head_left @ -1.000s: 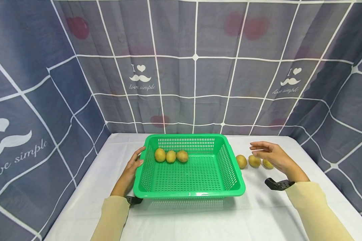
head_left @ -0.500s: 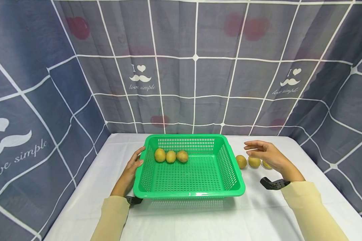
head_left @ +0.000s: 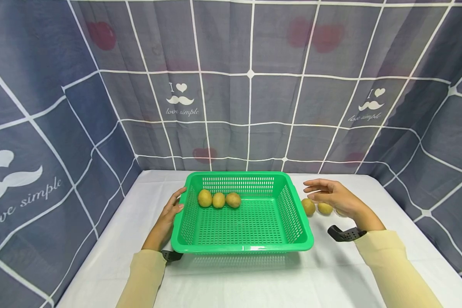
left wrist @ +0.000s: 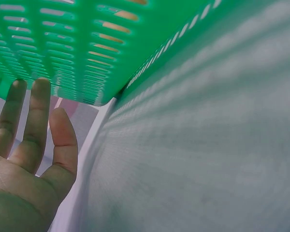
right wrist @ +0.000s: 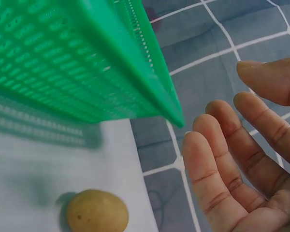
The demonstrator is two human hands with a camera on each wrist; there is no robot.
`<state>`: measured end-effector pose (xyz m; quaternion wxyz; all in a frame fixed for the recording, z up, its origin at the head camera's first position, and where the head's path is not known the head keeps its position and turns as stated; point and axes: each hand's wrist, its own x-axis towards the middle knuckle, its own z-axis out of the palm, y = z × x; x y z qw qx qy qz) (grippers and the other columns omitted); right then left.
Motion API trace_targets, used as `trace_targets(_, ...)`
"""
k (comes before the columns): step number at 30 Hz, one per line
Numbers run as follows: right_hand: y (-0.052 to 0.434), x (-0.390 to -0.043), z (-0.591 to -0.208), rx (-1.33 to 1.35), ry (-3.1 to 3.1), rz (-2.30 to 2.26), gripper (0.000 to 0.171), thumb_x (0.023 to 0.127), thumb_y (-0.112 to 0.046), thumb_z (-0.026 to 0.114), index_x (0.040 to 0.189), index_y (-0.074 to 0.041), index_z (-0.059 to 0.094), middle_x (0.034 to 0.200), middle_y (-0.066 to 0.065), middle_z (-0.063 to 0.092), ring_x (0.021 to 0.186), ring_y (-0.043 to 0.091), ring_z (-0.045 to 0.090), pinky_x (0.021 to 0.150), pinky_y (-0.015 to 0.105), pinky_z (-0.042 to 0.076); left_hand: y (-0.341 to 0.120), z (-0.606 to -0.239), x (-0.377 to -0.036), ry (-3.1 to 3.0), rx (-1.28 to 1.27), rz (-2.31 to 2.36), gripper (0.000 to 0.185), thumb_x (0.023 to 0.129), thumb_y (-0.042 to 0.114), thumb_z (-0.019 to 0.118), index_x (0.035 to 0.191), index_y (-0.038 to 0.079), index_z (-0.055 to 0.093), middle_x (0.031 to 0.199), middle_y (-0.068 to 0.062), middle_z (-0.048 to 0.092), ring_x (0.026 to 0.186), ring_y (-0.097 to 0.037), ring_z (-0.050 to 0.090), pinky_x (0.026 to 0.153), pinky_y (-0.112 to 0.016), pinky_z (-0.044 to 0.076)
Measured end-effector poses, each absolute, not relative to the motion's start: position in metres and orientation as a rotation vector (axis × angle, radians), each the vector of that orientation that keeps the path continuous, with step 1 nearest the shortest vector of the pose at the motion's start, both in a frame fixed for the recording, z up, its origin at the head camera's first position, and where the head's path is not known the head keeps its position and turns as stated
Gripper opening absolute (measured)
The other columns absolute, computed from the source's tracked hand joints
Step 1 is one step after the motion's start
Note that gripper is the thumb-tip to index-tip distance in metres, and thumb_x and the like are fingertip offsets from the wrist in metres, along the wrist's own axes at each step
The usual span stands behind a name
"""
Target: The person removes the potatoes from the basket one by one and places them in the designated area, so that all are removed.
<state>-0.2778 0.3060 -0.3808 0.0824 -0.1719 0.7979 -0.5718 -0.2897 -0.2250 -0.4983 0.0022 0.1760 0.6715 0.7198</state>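
A green plastic basket [head_left: 242, 248] with slotted walls stands on the white table. Three potatoes lie in a row in its back left part: one by the left wall [head_left: 205, 198], a middle potato [head_left: 218, 200] and another potato [head_left: 233, 200]. My left hand [head_left: 167, 217] rests along the left rim, fingers extended; its fingertips [left wrist: 40, 84] overlap the basket wall in the left wrist view. My right hand [head_left: 339, 199] hovers right of the basket, fingers spread and holding nothing. Below it are a potato [head_left: 309, 207], a second potato [head_left: 325, 208] and a third, mostly hidden by the hand.
A white cloth [head_left: 238, 282] covers the table. Dark checked curtains [head_left: 269, 98] rise at the back and along both sides. One loose potato [right wrist: 97, 211] shows below the basket's corner in the right wrist view.
My right hand has shifted left toward the basket, now covering most of the rightmost potato. The left hand, the basket and the potatoes stay where they were.
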Motion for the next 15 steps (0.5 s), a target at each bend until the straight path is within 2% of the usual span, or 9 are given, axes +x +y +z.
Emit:
trace_targets(4, 0.298, -0.280, -0.375, -0.531, 2.376, -1.704, 0.044, 0.102, 0.001, 0.067, 0.142, 0.015, 0.057, 0.124, 0.011, 0.072, 0.108, 0.012, 0.072, 0.092, 0.031, 0.060, -0.225, -0.497, -0.289, 2.111, 0.548, 2.256, 0.061, 0.108, 0.013, 0.043, 0.167, 0.006, 0.030, 0.151, -0.010, 0.043, 0.124, -0.010, 0.055, 0.100, -0.026, 0.049)
trace_targets(9, 0.288, -0.282, -0.371, -0.542, 2.377, -1.678, 0.050, 0.103, -0.001, 0.066, 0.146, 0.020, 0.050, 0.132, 0.027, 0.067, 0.111, 0.016, 0.072, 0.094, 0.034, 0.060, -0.224, -0.495, -0.289, 2.150, 0.529, 2.241, 0.061, 0.107, 0.013, 0.043, 0.167, 0.006, 0.032, 0.153, -0.008, 0.043, 0.132, -0.010, 0.048, 0.106, -0.027, 0.042)
trace_targets(15, 0.277, -0.284, -0.371, -0.540, 2.377, -1.644, 0.054, 0.102, -0.004, 0.070, 0.148, 0.018, 0.050, 0.135, 0.029, 0.065, 0.111, 0.013, 0.072, 0.095, 0.028, 0.058, -0.223, -0.496, -0.289, 2.158, 0.517, 2.243, 0.061, 0.107, 0.013, 0.043, 0.167, 0.006, 0.032, 0.152, -0.010, 0.044, 0.130, -0.010, 0.049, 0.105, -0.026, 0.042)
